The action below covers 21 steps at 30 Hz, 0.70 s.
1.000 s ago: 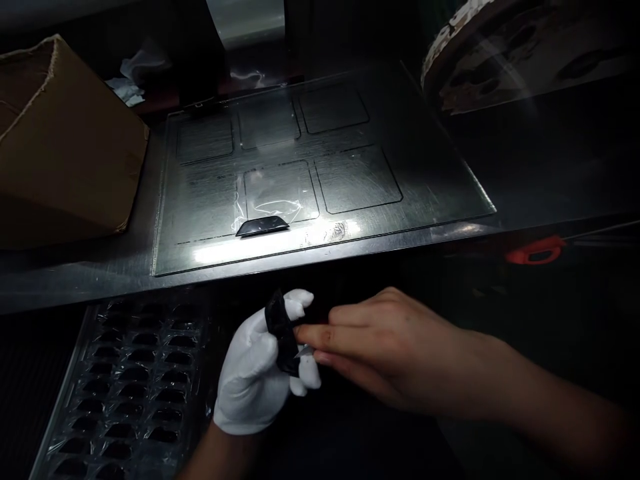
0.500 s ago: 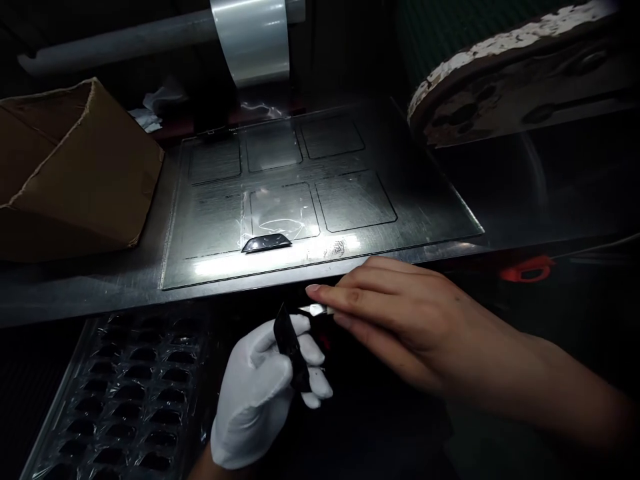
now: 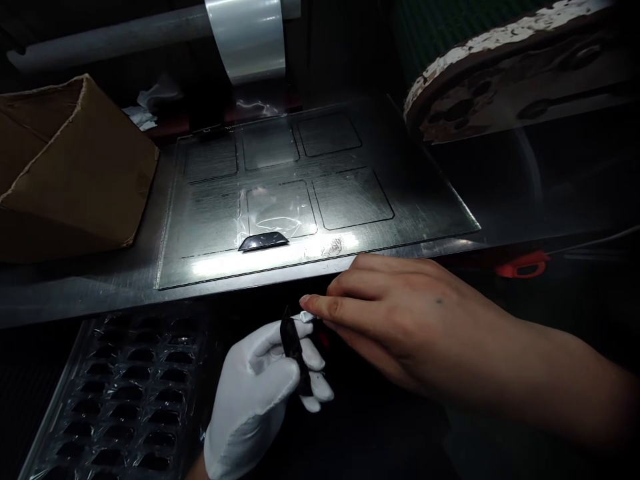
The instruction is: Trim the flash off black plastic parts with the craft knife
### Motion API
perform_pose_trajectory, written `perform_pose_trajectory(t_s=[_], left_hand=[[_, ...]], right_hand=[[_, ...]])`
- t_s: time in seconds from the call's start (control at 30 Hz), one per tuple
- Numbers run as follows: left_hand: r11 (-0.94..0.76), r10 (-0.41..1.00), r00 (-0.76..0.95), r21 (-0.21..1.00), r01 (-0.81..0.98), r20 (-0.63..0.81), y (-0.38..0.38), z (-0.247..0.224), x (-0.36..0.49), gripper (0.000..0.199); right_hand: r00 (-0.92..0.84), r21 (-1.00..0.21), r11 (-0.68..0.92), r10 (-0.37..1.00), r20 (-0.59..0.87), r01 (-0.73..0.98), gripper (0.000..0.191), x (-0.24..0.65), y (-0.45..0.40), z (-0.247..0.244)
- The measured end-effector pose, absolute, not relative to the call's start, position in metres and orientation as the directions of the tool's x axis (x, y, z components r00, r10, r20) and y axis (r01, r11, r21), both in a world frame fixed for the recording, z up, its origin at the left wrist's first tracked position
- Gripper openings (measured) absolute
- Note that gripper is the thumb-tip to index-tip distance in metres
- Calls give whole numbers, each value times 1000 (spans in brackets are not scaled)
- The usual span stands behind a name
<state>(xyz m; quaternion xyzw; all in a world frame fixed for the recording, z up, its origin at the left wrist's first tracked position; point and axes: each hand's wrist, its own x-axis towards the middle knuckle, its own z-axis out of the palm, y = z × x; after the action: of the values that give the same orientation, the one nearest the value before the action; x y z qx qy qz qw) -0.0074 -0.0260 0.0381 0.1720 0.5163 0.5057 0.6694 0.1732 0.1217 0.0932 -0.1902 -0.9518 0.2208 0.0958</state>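
In a white glove, my left hand is closed around a thin black glossy part, held upright between thumb and fingers. My bare right hand grips a craft knife whose short, bright tip pokes out past the fingertips; its handle is hidden by the hand. That tip is at the upper end of the black part, close to the gloved forefinger; whether it touches the part I cannot tell. Behind both hands, a similar black part lies on the front of a glass plate, beside clear film.
On the left stands an open cardboard box. Below the bench edge sits a clear tray with rows of black parts. A film roll hangs at the back. A belt machine juts in at upper right, above an orange-red handle.
My right hand has moved slightly left, bringing the knife tip to the black part's upper end. The left hand has turned the part a little. The whole view has shifted slightly.
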Motion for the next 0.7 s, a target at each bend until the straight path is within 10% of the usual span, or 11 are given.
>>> perform_pose_trajectory(t_s=[0.37, 0.7], left_hand=[[514, 800, -38, 716, -473, -599, -22, 41, -6, 37], [373, 882, -24, 726, -578, -472, -24, 36, -10, 39]], right_hand=[[-904, -360, 861, 417, 93, 360, 29, 171, 120, 85], [-861, -641, 688, 502, 83, 339, 21, 183, 113, 78]])
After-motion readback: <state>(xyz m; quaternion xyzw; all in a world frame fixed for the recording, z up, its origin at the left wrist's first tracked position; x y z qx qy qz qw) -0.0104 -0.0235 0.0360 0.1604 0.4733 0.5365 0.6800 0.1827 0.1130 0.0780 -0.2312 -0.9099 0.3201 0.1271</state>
